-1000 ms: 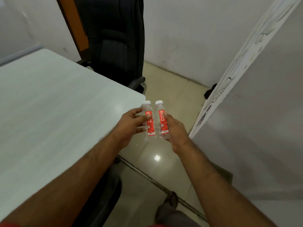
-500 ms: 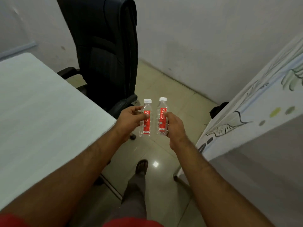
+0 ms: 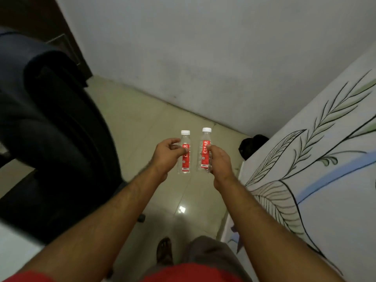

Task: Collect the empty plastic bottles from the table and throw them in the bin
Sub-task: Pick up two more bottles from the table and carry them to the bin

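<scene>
Two small clear plastic bottles with white screw caps and red labels are held upright side by side above the pale tiled floor [image 3: 142, 127], close together but apart, caps on. The left bottle [image 3: 185, 151] is gripped at label height by the left hand [image 3: 167, 157], fingers curled around its left side and thumb across the front. The right bottle [image 3: 205, 149] is gripped by the right hand [image 3: 220, 161], fingers wrapped around its right side, thumb against the label. Both hands are closed on their bottles; both forearms extend bare from red sleeves at the lower edge.

A black padded office chair [image 3: 50, 139] stands to the left, blurred. A corner of the white bench [image 3: 12, 245] shows at lower left. To the right runs a white panel with drawn black-line leaves [image 3: 305, 169]. A dark object lies on the floor by the grey wall [image 3: 203, 47], too dim to identify. One sandalled foot [image 3: 164, 251] shows below.
</scene>
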Motion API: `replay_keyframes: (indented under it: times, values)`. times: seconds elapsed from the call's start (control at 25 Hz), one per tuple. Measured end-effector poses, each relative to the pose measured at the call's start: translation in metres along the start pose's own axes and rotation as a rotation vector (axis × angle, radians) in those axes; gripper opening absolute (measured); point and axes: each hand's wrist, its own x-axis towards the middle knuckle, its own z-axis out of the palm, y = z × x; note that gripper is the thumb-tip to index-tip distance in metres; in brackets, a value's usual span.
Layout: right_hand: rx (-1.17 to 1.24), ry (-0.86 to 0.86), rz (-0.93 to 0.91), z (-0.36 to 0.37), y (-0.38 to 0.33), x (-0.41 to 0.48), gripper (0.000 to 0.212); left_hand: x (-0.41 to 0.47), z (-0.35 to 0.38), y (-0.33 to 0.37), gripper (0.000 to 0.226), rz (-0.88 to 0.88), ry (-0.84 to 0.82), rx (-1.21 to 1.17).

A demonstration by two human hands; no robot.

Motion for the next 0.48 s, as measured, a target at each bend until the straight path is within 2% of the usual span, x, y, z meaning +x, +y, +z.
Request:
replay_keyframes:
  times: [0.24,0.36,0.48]
  values:
    - [0.031,0.127,0.019,-0.044,-0.039,0.176,0.030,0.175,0.098,0.055,0.047,-0.018,-0.132,0.087]
    - [0.063,0.203,0.045,-0.079,-0.057,0.252,0.021,0.250,0.157,0.078,0.047,-0.059,-0.193,0.152]
    - [0.130,0.282,0.091,-0.125,-0.079,0.329,0.018,0.327,0.234,0.108,0.045,-0.088,-0.324,0.243]
